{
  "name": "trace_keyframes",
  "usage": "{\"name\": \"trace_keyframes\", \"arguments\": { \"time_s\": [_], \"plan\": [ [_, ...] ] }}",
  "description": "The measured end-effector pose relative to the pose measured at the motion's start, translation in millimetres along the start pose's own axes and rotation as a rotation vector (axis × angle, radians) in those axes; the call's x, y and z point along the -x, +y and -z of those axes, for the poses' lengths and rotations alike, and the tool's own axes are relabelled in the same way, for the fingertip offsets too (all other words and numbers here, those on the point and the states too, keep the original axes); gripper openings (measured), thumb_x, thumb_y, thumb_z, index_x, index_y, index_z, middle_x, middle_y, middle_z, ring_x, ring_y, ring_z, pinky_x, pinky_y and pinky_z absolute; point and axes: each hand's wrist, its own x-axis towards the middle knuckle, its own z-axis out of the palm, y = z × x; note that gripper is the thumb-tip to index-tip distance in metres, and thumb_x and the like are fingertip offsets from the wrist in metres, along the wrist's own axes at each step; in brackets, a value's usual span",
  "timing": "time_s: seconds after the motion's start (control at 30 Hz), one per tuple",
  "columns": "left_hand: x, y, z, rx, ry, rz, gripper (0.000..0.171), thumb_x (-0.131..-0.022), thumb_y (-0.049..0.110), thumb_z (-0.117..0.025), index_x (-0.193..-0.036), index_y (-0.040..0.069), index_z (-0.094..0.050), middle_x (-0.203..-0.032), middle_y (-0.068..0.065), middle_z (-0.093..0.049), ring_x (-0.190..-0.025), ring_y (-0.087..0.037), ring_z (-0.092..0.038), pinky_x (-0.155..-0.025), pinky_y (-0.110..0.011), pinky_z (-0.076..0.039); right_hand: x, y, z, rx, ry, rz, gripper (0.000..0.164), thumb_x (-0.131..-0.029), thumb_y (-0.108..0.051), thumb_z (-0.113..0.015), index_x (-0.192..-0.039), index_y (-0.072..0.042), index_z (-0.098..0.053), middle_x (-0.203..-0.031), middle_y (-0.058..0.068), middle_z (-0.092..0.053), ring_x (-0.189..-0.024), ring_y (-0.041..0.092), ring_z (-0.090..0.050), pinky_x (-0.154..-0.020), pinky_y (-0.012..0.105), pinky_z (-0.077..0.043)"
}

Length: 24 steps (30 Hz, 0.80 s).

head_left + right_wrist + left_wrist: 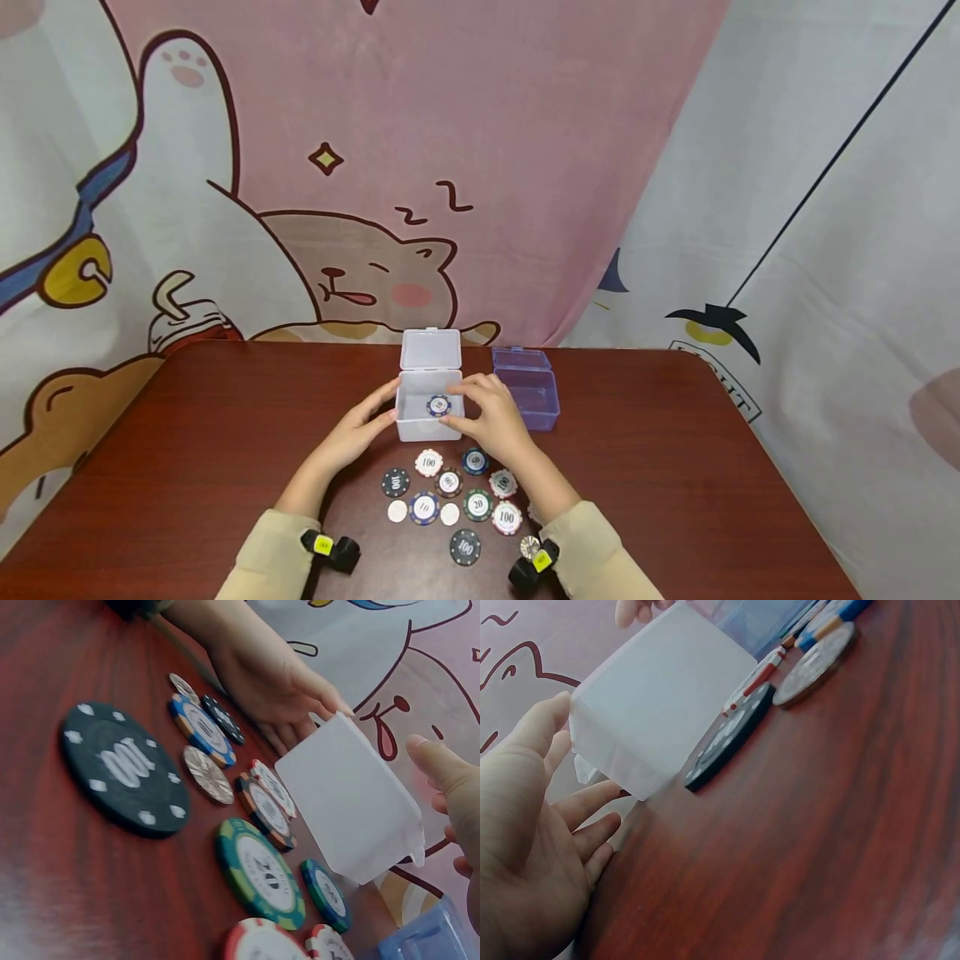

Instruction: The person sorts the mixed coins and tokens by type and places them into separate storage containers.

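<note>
1. Touching the white box's (429, 430) left wall, your left hand (351, 435) lies relaxed, gripping nothing.
2. Inside the box, between your hands but nearer the right, a round chip (439, 406) shows face up, with no long axis; the open lid (431, 350) points away from you.
3. Over the right wall, your right hand (495, 412) spreads thumb from fingers, visibly holding nothing.

Reddish-brown table (697, 483), cartoon-printed cloth backdrop (525, 142)

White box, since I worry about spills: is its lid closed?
No, the lid is tipped back, and the inside of the white box shows.
</note>
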Motion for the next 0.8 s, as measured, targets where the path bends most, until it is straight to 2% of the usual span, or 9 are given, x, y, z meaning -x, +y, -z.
{"name": "trace_keyframes", "arguments": {
  "time_s": [0.1, 0.23, 0.33, 0.53, 0.7, 0.8],
  "plan": [
    [1.1, 13.9, -0.5, -0.001, -0.007, 0.001, 0.053, -0.098, 0.009, -0.053, -0.147, 0.001, -0.033, -0.144, -0.026, -0.038, -0.134, -0.040, -0.030, -0.104, -0.063, -0.022, 5.8, -2.8, -0.4, -0.007, -0.007, -0.001, 0.041, -0.073, -0.030, -0.084, -0.106, -0.010, -0.072, -0.102, -0.004, -0.063, -0.096, 0.014, -0.051, -0.084, 0.037, -0.042],
    [0.0, 11.5, -1.1, 0.005, -0.012, -0.017, 0.053, -0.098, 0.005, -0.052, -0.147, 0.002, -0.034, -0.144, -0.025, -0.039, -0.134, -0.038, -0.031, -0.104, -0.062, -0.022, 13.1, -7.2, -1.3, -0.031, -0.016, -0.011, 0.040, -0.072, -0.029, -0.085, -0.106, -0.010, -0.072, -0.101, -0.005, -0.062, -0.094, 0.013, -0.051, -0.082, 0.036, -0.042],
    [-1.4, -3.3, -1.1, 0.008, -0.006, -0.027, 0.052, -0.098, 0.008, -0.052, -0.148, 0.008, -0.036, -0.145, -0.021, -0.040, -0.134, -0.035, -0.031, -0.105, -0.060, -0.022, 18.2, -10.7, -2.3, -0.040, -0.019, -0.015, 0.041, -0.072, -0.029, -0.085, -0.105, -0.009, -0.072, -0.100, -0.005, -0.063, -0.093, 0.013, -0.051, -0.081, 0.035, -0.043],
    [-0.1, -3.3, 0.3, -0.001, -0.003, 0.002, 0.053, -0.099, 0.016, -0.053, -0.149, 0.011, -0.036, -0.146, -0.018, -0.039, -0.135, -0.034, -0.031, -0.105, -0.059, -0.023, 27.9, -18.1, -6.3, -0.011, -0.023, -0.034, 0.039, -0.071, -0.031, -0.085, -0.103, -0.012, -0.073, -0.098, -0.007, -0.063, -0.090, 0.010, -0.050, -0.076, 0.032, -0.042],
    [0.0, -3.4, 0.3, 0.010, -0.006, 0.000, 0.053, -0.099, 0.013, -0.053, -0.149, 0.010, -0.035, -0.147, -0.018, -0.038, -0.135, -0.034, -0.030, -0.105, -0.059, -0.023, 35.5, -22.3, -10.2, -0.008, -0.006, -0.028, 0.038, -0.069, -0.029, -0.087, -0.101, -0.014, -0.074, -0.095, -0.008, -0.063, -0.086, 0.008, -0.049, -0.073, 0.029, -0.042],
    [-0.4, -3.8, 0.1, 0.021, -0.007, -0.010, 0.053, -0.099, 0.011, -0.053, -0.149, 0.008, -0.035, -0.147, -0.019, -0.037, -0.135, -0.034, -0.030, -0.106, -0.059, -0.022, 39.6, -24.2, -12.4, 0.009, -0.004, -0.031, 0.038, -0.069, -0.030, -0.087, -0.101, -0.015, -0.073, -0.095, -0.009, -0.062, -0.087, 0.008, -0.050, -0.075, 0.030, -0.042]
  ]
}}
